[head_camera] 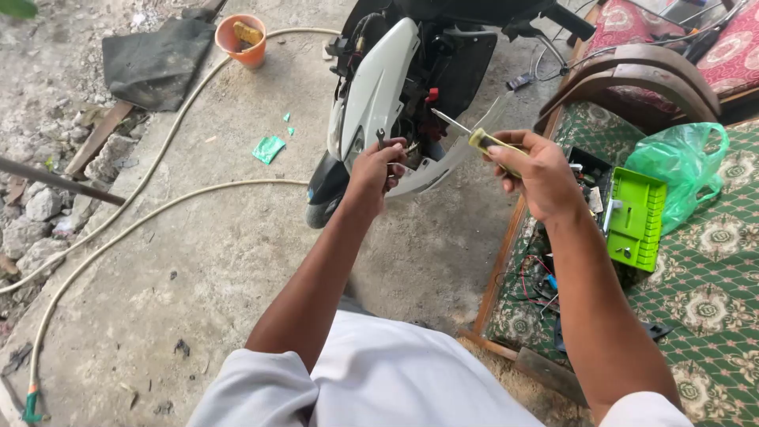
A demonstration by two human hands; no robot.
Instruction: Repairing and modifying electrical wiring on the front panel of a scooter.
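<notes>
Rough concrete floor (221, 237) spread under the scene, with rubble along its left edge and a pale hose (150, 170) looping across it. A scooter (379, 95) with white body panels stood ahead, its front end stripped enough to expose wiring.

The left hand (378, 168) was closed around a small metal part at the scooter's open front, fingers curled tight, seemingly to steady that piece in place; exactly what it pinched was too small to tell. The right hand (531, 175) was wrapped firmly round the yellow handle of a screwdriver (474, 137), the thin shaft angled up and left toward the scooter, near the left hand but not yet touching the panel.

To the right sat a bench with a green patterned cover (711, 269), close by so tools stayed within reach: a green plastic case (636, 219), a green plastic bag (680, 162) and loose wires. An orange bucket (241, 39) stood far off beside a dark mat (158, 59).
</notes>
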